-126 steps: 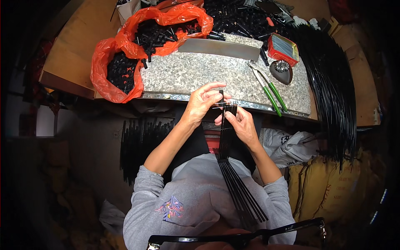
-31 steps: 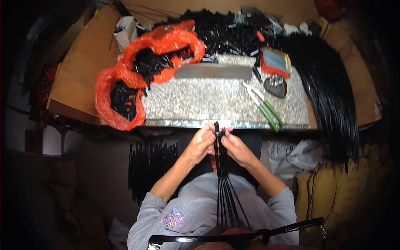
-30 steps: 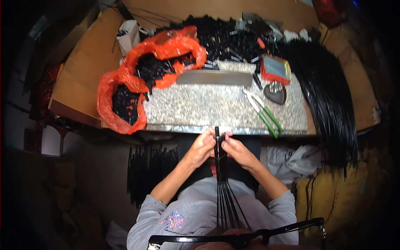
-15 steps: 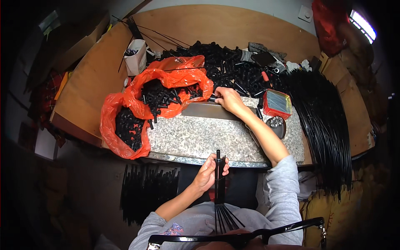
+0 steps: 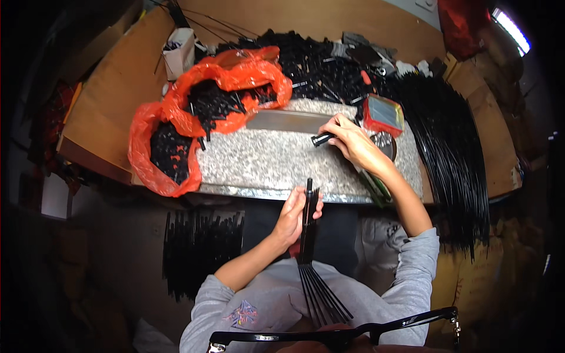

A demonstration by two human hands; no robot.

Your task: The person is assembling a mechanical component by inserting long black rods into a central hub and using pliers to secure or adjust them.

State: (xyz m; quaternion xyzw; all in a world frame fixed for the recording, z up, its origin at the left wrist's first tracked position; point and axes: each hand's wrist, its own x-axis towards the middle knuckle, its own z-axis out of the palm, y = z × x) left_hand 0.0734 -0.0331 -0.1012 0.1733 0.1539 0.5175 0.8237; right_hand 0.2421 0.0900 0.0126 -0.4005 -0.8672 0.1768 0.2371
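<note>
My left hand (image 5: 288,220) is closed around a bundle of thin black rods (image 5: 312,270) in front of the bench edge. The rods fan out toward my lap, and a black tube-like piece (image 5: 309,186) stands upright at the bundle's top. Over the stone slab (image 5: 259,162), my right hand (image 5: 352,143) pinches a short black cylindrical part (image 5: 321,139) with a flared end. Behind that hand lies a flat grey metal strip (image 5: 279,121). A large heap of black parts (image 5: 306,65) covers the back of the bench.
Two red plastic bags (image 5: 146,183) of small black parts stand left on the slab. A red-rimmed box (image 5: 384,115) and a round dish (image 5: 388,141) sit right. Long black rods (image 5: 450,159) drape over the right edge; more rods (image 5: 200,247) stand below left. A white container (image 5: 178,56) stands behind.
My right hand has come back from the heap toward me and rightward, now showing the black cylindrical part. My left hand still grips the rods. The whole view has shifted slightly.
</note>
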